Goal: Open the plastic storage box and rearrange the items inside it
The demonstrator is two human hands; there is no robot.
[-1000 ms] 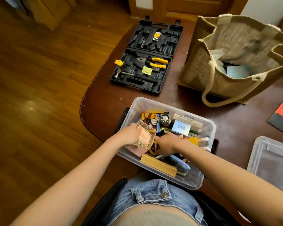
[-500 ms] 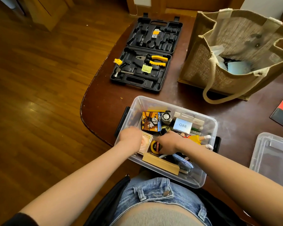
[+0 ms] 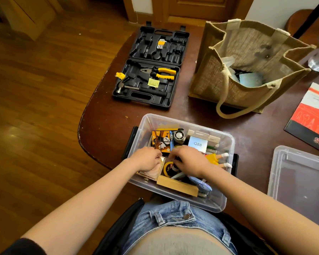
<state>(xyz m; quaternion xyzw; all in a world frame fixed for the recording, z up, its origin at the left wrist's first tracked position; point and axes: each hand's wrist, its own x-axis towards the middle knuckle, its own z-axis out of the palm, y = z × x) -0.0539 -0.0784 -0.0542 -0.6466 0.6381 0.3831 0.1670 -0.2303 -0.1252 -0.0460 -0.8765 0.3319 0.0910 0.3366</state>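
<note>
Since a second ago the clear pink case has gone from upright in the left hand (image 3: 148,161) to lying flat in the box's 8 o'clock corner.

The left hand rests on that clear pink case (image 3: 153,172), fingers curled down on its far edge; whether they grip it, I cannot tell. The right hand (image 3: 189,161) has its fingers bent down among the items by the yellow tape measure (image 3: 167,169); what they hold is hidden. The clear plastic storage box (image 3: 228,142) sits open at the table's (image 3: 107,126) 6 o'clock edge, its lid (image 3: 302,173) at 3 o'clock. An orange panda-print box (image 3: 162,141) stands at the far side, a wooden block (image 3: 177,184) at the near. The black tool case (image 3: 151,69) lies open at 11 o'clock, the jute bag (image 3: 210,76) at 1 o'clock.
</note>
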